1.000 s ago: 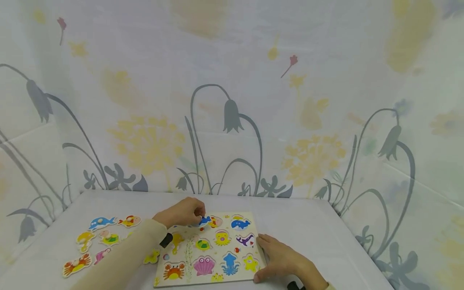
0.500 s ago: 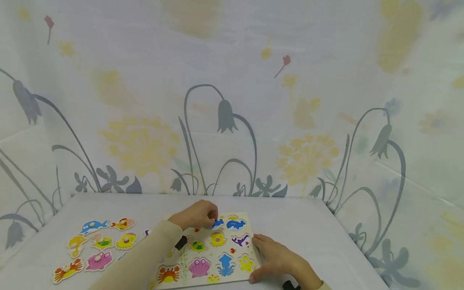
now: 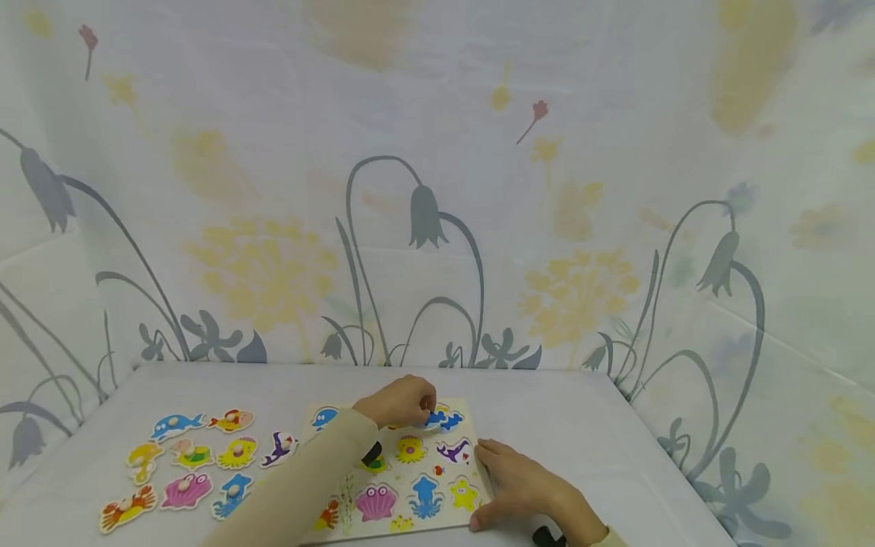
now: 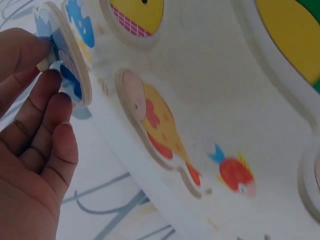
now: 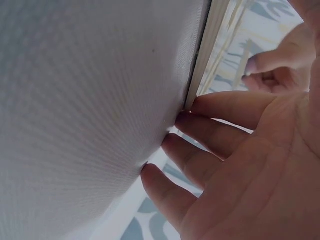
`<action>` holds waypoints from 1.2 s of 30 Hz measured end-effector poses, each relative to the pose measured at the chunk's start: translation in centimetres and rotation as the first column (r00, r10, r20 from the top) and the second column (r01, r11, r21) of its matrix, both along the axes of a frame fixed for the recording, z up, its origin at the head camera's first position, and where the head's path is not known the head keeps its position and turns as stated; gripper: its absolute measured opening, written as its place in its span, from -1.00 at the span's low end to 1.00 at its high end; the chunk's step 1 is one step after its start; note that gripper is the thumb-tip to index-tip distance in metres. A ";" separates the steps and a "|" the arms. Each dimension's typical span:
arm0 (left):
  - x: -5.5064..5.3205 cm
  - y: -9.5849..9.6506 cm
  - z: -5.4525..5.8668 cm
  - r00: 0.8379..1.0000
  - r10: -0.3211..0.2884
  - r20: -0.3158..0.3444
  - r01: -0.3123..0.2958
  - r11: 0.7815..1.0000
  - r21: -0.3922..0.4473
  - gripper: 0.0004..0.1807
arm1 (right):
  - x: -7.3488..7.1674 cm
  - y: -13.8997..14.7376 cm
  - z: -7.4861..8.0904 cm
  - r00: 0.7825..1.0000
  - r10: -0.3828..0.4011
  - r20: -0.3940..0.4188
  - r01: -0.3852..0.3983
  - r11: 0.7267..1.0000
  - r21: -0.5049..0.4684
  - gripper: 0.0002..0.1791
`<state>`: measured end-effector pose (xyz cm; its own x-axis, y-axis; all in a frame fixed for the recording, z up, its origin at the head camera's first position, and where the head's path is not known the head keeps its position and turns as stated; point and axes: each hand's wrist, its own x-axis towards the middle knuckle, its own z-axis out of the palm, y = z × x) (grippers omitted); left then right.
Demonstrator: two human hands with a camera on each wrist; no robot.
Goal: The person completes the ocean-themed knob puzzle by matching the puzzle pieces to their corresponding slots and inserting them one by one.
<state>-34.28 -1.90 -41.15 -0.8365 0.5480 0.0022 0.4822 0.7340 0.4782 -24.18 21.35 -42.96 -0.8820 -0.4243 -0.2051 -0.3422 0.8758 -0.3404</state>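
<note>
My left hand (image 3: pixel 403 401) pinches a blue whale puzzle piece (image 4: pixel 75 75) between thumb and fingertips, over the far right part of the puzzle board (image 3: pixel 403 472). Tilted in the left wrist view, the piece overlaps the printed blue whale (image 3: pixel 453 419) in the head view. Along the board's right edge lies my right hand (image 3: pixel 522 486), fingers extended and thumb near the close corner. Its fingertips (image 5: pixel 186 119) meet the board's side and the white table surface in the right wrist view. The board's sea-animal recesses include a fish shape (image 4: pixel 155 120). My left sleeve hides part of the board.
Loose knobbed pieces lie left of the board: a blue whale (image 3: pixel 176 427), a fish (image 3: pixel 232 421), an octopus (image 3: pixel 238 453), a purple whale (image 3: pixel 278 448), a shell (image 3: pixel 187 491), a squid (image 3: pixel 233 496), a crab (image 3: pixel 127 509) and others. A flowered curtain (image 3: pixel 588 228) hangs behind.
My left hand has carried the blue whale piece rightward across the board's far side to the printed whale. Loose pieces came out from behind the sleeve. The right hand stays at the edge.
</note>
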 end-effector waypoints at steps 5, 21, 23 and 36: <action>-0.4 1.2 -0.5 1.000 -0.002 -0.017 0.002 1.000 -0.011 -0.94 | 0.0 0.1 -0.1 1.000 0.003 0.005 -0.003 1.000 0.001 0.24; -1.3 3.3 -1.3 0.999 0.000 -0.054 -0.004 0.998 -0.068 -0.94 | 0.0 0.0 0.1 1.000 0.028 -0.008 -0.028 1.000 0.005 0.22; -1.3 3.4 -1.4 0.998 0.001 -0.059 -0.005 0.997 -0.074 -0.93 | 0.0 0.0 0.0 1.000 0.025 -0.003 -0.025 1.000 0.005 0.22; -1.2 3.9 -1.4 0.998 0.041 -0.054 -0.046 0.994 -0.095 -0.89 | -0.1 0.0 -0.1 1.000 -0.006 0.010 0.006 1.000 0.000 0.22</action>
<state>-35.51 1.95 -42.58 -0.8596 0.5109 -0.0049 0.4710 0.7961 0.3799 -24.28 21.35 -43.09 -0.8823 -0.4193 -0.2137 -0.3340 0.8778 -0.3433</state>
